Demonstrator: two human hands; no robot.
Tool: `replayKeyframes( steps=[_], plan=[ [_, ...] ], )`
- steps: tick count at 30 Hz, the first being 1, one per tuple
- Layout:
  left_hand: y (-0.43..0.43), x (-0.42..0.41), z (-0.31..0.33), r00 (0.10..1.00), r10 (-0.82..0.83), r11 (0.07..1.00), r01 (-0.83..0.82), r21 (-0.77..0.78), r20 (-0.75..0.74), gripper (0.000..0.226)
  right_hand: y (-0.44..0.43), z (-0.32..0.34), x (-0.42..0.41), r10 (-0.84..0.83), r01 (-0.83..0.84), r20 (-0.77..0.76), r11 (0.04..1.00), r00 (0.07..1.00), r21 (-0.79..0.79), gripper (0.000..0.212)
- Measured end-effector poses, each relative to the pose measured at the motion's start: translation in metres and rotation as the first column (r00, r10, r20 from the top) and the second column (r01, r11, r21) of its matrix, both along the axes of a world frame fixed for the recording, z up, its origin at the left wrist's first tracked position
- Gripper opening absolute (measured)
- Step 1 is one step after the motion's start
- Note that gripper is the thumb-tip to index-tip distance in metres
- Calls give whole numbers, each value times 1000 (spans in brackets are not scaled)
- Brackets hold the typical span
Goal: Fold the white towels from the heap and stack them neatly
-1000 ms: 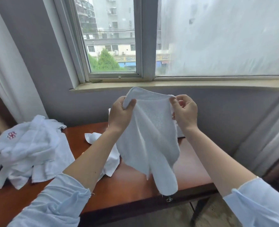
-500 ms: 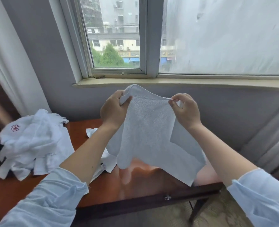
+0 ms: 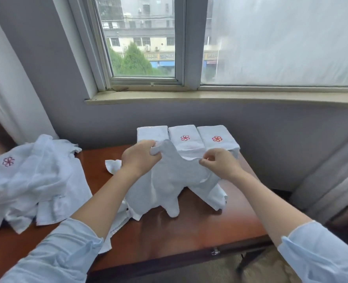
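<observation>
**At the table (image 3: 169,237) under the window (image 3: 140,37), a towel (image 3: 173,180) hung from two hands**

The red-brown table stood against a grey wall below the sill. The left hand (image 3: 138,160) gripped the towel's top edge, its fingers (image 3: 155,149) curled tight round a bunched tab of cloth. The right hand (image 3: 222,164) pinched the same edge a little way along, thumb and forefinger closed on the hem. Below the fingers the towel sagged in loose folds, and its lower corners touched the table. Just beyond the fingers three folded towels (image 3: 186,137) sat side by side against the wall, two of them showing a red emblem. Well out from the left fingers lay the unfolded heap (image 3: 32,180).

The towel looked light, thin and quite limp. It would likely droop wherever it was not held, though its nap should give a sure grip. It seemed best taken at the two top corners and drawn taut, so that the edge ran straight before folding. Whether the right pinch sat on a corner could not be told.
</observation>
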State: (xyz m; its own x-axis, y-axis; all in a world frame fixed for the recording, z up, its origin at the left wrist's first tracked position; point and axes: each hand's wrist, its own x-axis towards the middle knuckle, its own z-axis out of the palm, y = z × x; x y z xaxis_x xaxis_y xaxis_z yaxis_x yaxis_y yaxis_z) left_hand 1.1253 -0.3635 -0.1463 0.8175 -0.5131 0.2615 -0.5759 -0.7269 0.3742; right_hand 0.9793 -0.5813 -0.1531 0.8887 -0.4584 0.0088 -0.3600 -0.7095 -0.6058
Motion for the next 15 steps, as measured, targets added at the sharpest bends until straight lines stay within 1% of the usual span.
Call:
replayKeyframes(
  steps=[2,4,7,8,10,13,15],
  plan=[
    [1,2,-26,994,-43,986,59,157,-104,26,8,-33,-1,24,-15,-100,996,995,92,19],
    [1,2,-53,976,-87,958,138,253,-201,24,17,-65,-5,36,-3,-170,981,985,193,21],
    [1,0,-92,951,-122,912,220,347,-283,9,31,-109,-13,70,26,-299,952,952,305,15],
    [1,-2,-104,945,-133,892,245,380,-298,10,35,-121,-16,77,38,-342,947,937,319,16],
    [1,-5,-130,931,-158,847,299,439,-328,18,41,-139,-23,82,72,-395,930,915,360,21],
    [3,-7,-159,908,-184,793,363,489,-375,21,45,-151,-31,82,148,-438,873,895,465,25],
    [3,-6,-173,896,-211,768,399,501,-390,21,44,-155,-33,57,184,-451,862,891,473,24]
  ],
)
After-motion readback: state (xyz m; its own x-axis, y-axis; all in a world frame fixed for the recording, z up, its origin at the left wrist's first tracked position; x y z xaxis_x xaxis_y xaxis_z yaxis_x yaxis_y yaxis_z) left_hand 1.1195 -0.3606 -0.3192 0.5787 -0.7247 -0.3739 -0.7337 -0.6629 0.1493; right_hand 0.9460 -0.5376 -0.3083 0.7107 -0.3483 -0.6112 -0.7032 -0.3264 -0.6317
